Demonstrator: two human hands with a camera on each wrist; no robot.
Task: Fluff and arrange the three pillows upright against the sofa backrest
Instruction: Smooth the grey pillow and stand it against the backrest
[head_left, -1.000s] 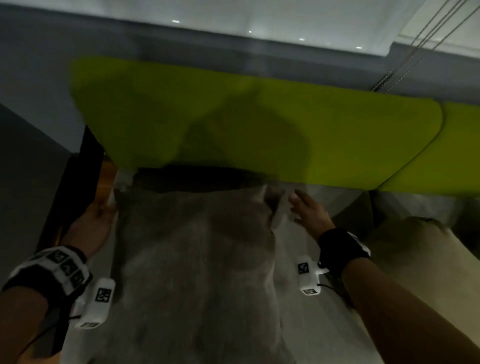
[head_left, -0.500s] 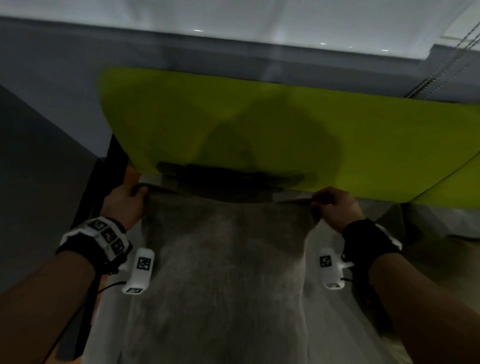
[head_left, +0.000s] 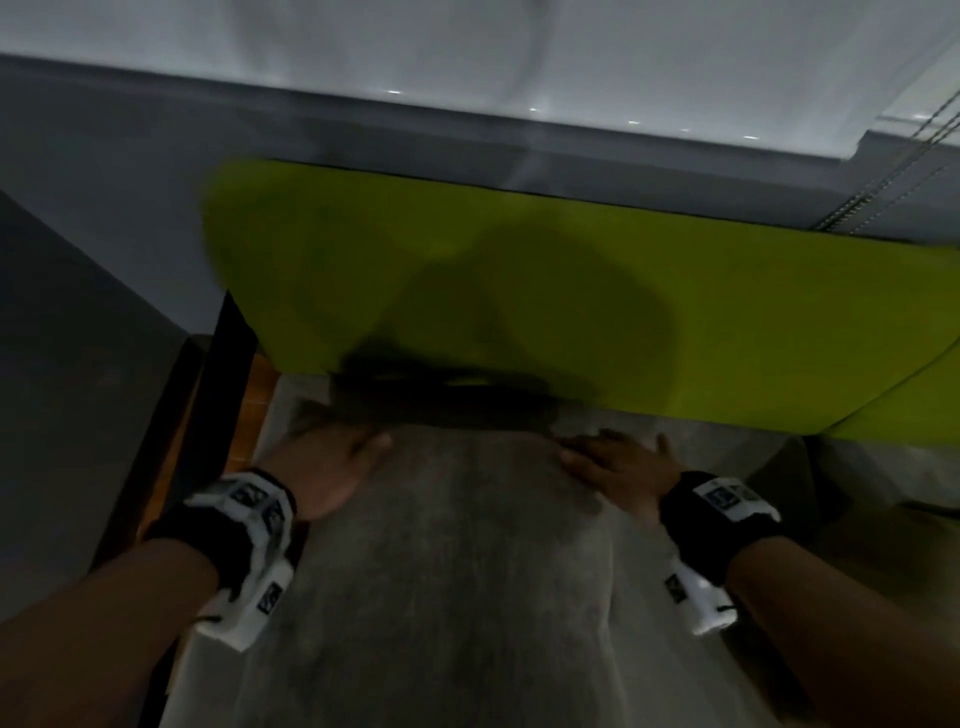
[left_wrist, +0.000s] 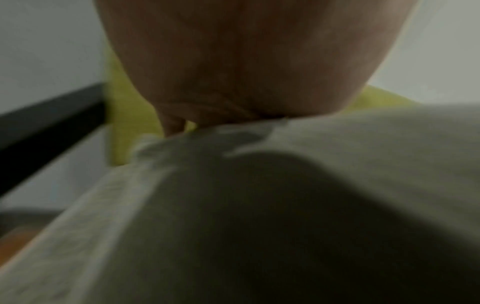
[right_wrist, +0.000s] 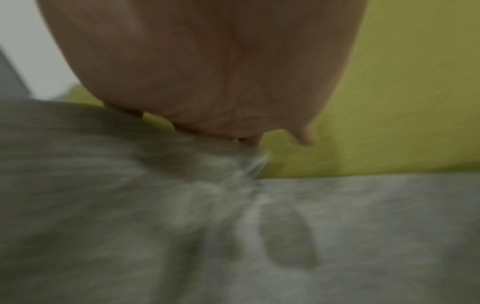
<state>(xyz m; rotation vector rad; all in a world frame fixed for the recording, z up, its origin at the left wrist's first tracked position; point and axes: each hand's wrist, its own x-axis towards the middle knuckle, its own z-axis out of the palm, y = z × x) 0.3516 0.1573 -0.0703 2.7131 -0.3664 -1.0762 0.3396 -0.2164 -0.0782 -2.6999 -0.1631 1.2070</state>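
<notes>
Pillow (head_left: 457, 545), grey, leans at the sofa's left end, its top edge against the green backrest (head_left: 571, 291); left hand (head_left: 332, 467) and right hand (head_left: 613, 462), gripping its top corners a moment ago, now press flat, patting it into shape. Both wrist views show palms on fabric.

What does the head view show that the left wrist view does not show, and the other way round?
Only the head view shows the right hand, both wristbands, the white wall and a second pillow at the right. Only the left wrist view shows, close up, the crumpled corner of the grey pillow under the palm. Both show the left hand resting on that pillow, the green backrest and the black frame.
</notes>
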